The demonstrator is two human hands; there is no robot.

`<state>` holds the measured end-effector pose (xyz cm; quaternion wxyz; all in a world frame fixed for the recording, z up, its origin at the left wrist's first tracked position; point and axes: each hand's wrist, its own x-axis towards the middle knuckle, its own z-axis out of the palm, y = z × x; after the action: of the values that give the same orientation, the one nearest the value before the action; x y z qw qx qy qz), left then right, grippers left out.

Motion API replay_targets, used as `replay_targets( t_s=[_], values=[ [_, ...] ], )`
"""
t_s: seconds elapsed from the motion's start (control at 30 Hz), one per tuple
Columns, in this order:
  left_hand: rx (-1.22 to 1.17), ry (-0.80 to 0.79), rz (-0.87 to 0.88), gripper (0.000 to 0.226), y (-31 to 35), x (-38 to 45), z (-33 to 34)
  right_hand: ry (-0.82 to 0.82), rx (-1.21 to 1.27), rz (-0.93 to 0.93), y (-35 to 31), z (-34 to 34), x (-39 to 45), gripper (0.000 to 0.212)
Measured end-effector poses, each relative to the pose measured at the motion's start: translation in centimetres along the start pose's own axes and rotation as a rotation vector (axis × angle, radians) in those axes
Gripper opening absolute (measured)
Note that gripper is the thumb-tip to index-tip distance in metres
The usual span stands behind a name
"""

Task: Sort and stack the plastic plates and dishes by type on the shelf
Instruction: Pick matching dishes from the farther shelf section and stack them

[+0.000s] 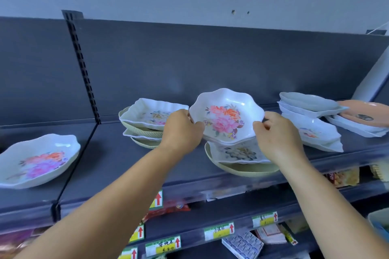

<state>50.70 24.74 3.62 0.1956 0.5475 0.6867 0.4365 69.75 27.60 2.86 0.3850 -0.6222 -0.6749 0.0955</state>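
A white wavy-rimmed dish with pink and orange roses is held tilted above the shelf. My left hand grips its left rim and my right hand pinches its right rim. Under it a square floral dish lies in a beige bowl. To the left stands a mixed pile topped by a square floral dish. A matching rose dish sits alone at the far left.
At the right, white dishes lie stacked, with more white plates behind and an orange plate on white trays. Lower shelves hold packaged goods and price tags. A slotted upright divides the shelf back.
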Motion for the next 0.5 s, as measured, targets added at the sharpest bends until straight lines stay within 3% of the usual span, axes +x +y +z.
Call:
replay_targets(
  t_s=[0.13,0.27,0.5],
  values=[
    [0.017,0.093,-0.029,0.022,-1.4,-1.1,-3.1,-0.030,0.071,-0.068,-2.9,1.3,-0.8,0.015],
    [0.010,0.178,-0.045,0.006,-3.0,-2.3,-6.9,-0.091,0.134,-0.115,-6.1,3.2,-1.9,0.020],
    [0.046,0.337,-0.101,0.015,-7.0,-3.9,-14.4,-0.224,0.237,-0.199,-13.1,7.4,-4.9,0.019]
  ],
)
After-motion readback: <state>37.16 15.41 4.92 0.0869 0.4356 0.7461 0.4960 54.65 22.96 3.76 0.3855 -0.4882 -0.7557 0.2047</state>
